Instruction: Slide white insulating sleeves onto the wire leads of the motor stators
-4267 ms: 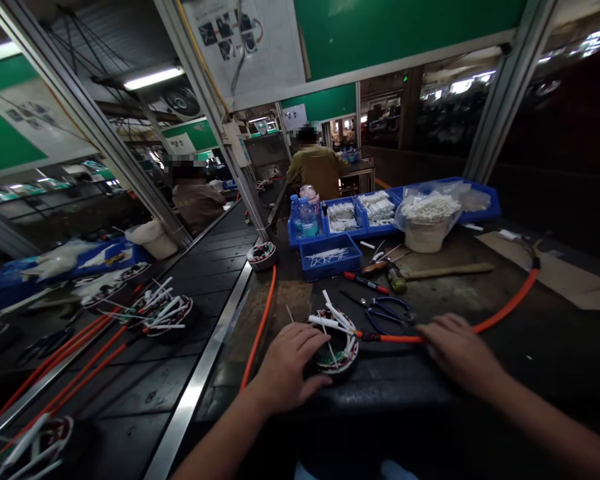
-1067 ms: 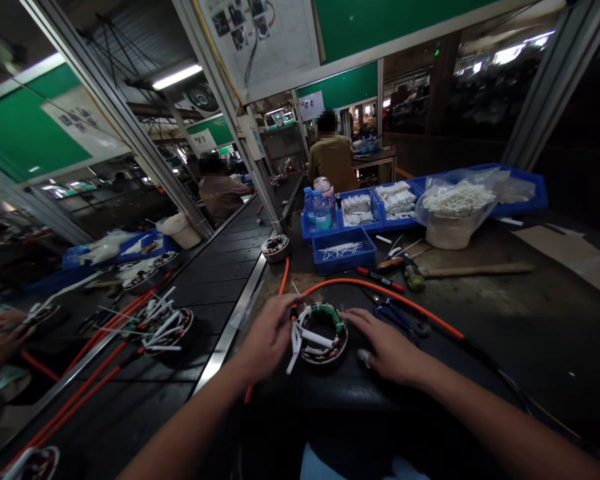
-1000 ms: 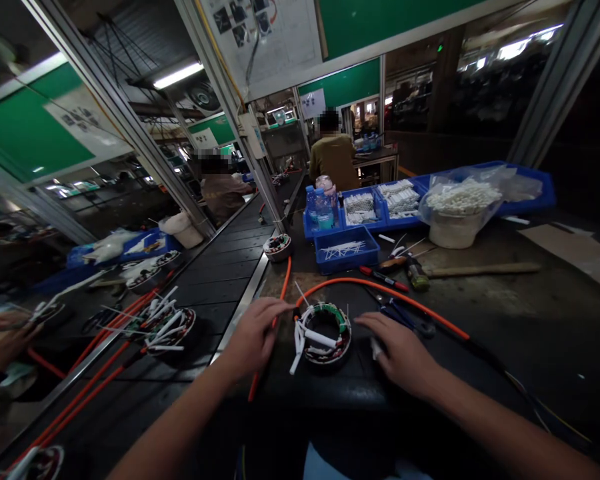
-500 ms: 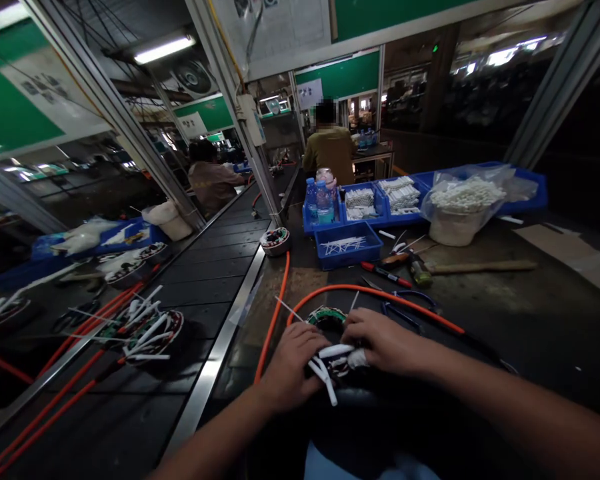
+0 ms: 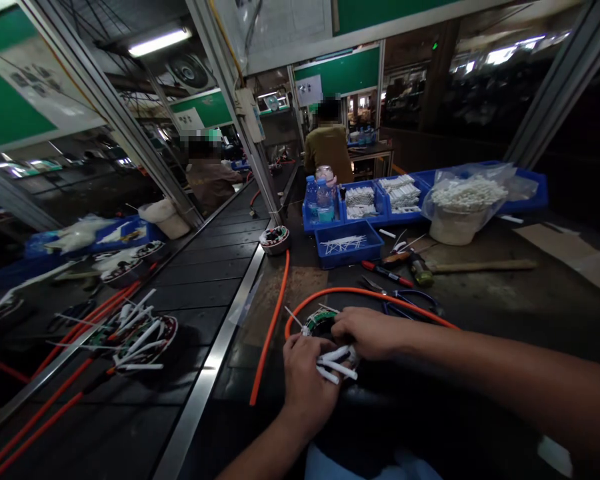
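A motor stator (image 5: 325,320), its rim green and its centre dark, lies on the bench in front of me. White sleeved wires (image 5: 337,365) stick out of its near side. My left hand (image 5: 307,373) is closed around the stator's left side, beside those wires. Across the ring, my right hand (image 5: 364,333) bends its fingers onto the right part of the rim. Whatever its fingertips pinch is hidden. A thin white cable tie (image 5: 294,317) rises past the left fingers, and another lies over the far rim. An orange cable (image 5: 347,290) curves behind the stator.
Beyond my hands are pliers (image 5: 405,297), a hammer (image 5: 480,265) and a blue tray (image 5: 349,257) of white ties. Blue bins (image 5: 400,217) hold white tubes. On the left, a conveyor (image 5: 200,287) carries more stators (image 5: 143,340). Two people sit farther back.
My left hand has moved right and turned, its fingers now nearer the right hand. The right hand has shifted slightly left. The white wires now point more to the right.
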Available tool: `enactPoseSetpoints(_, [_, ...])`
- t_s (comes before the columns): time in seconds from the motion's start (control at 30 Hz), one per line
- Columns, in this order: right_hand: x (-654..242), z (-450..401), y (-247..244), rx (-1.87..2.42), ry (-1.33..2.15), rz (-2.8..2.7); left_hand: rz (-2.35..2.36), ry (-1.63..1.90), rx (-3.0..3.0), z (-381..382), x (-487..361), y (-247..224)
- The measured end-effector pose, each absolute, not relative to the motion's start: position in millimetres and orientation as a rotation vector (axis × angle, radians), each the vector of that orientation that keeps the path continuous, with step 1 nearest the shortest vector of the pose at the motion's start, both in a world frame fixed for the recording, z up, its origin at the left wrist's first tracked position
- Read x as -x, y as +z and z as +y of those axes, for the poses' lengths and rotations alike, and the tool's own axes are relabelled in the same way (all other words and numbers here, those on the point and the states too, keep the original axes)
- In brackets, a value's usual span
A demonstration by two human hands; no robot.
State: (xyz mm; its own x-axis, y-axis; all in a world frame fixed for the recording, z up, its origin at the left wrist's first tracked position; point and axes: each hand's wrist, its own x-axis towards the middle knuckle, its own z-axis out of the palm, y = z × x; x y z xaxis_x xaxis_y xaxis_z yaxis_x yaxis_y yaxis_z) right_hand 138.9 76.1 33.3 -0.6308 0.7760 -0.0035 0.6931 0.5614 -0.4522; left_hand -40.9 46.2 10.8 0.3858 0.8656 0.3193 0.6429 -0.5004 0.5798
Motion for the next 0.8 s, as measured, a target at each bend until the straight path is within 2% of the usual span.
enactPoseSetpoints(0.17, [-145, 51, 31, 1.219, 0.556, -2.398, 1.132, 0.696, -2.351, 47, 59, 13])
enactPoseSetpoints(0.4, [-140, 3, 19, 1.131, 0.257, -2.302, 1.319, 0.83, -2.217, 38, 53, 9])
enactPoseSetpoints(0.7, [-121, -30, -37, 1.056, 0.343, -1.937, 1.403, 0.85, -2.149, 32, 49, 6])
enactPoseSetpoints(0.8, [-119, -34, -36, 1.062, 0.361, -1.951, 1.364, 0.827, -2.206, 30, 48, 7])
